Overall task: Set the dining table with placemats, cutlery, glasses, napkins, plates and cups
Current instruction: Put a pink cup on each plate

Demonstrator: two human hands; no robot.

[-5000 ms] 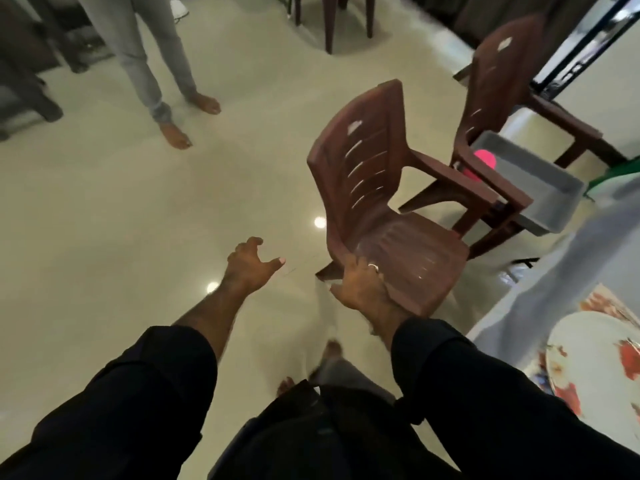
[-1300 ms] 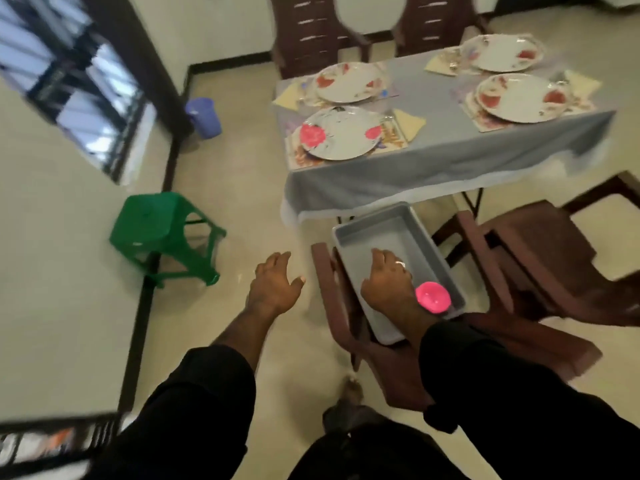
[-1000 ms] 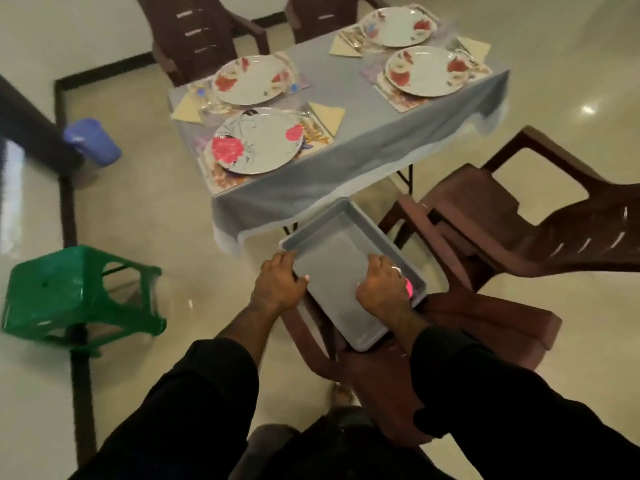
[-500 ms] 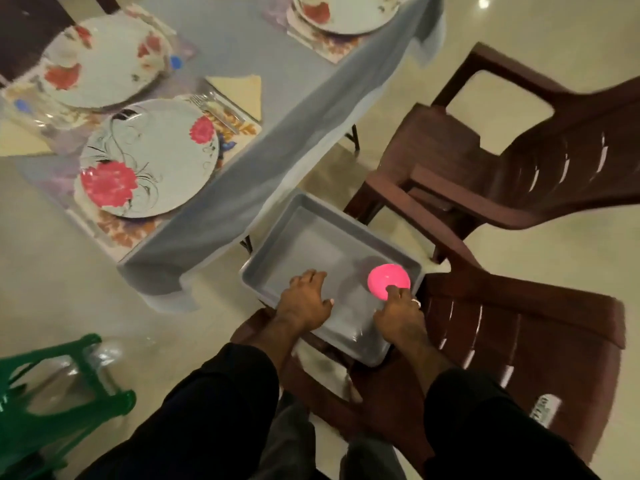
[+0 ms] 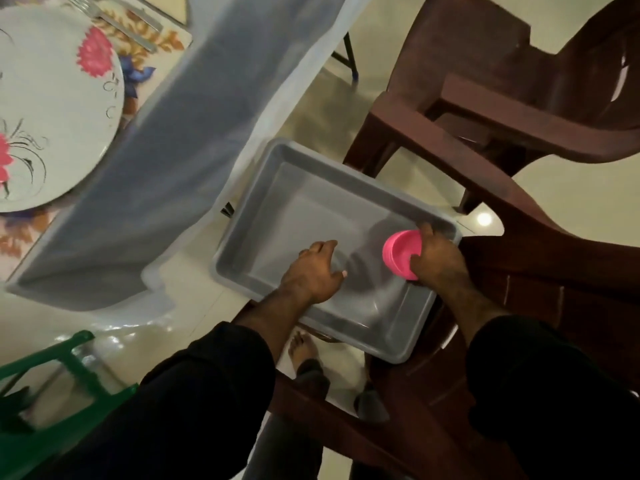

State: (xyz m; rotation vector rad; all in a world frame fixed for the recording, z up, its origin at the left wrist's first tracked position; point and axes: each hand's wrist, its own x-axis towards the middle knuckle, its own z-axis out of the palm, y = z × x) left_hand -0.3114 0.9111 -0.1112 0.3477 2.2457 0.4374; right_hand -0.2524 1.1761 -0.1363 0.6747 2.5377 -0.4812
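Risen off the tray floor since half a second back and now tipped on its side: small bright pink plastic cup (image 5: 401, 253), gripped by right hand (image 5: 438, 259) with fingers curled round its far rim and thumb at its near edge. Just left of that grip, hovering over or brushing the shallow grey plastic tray (image 5: 277, 171), left hand (image 5: 313, 271) loosely spread, holding nothing; contact with the tray floor impossible to tell. Under both hands, tray perched on the seat of a dark brown plastic armchair (image 5: 540, 292), its far corner jutting out past the seat edge. Beyond the right hand, a second brown plastic chair (image 5: 519, 98). Beyond the left hand, grey tablecloth (image 5: 194, 119) hanging over the table edge, then a white round plate with pink flowers (image 5: 52, 109) on a floral placemat (image 5: 157, 46), with what looks like steel cutlery (image 5: 121, 22) beside it. Down beside the left sleeve, green plastic stool (image 5: 65, 396). Probably the cup's pick-up, with carrying to the table to follow. Risks from here: tilted cup slipping out of a shallow rim grip; overhanging tray tipping off the seat if pressed at its unsupported end; cup knocking plate or cutlery on landing.
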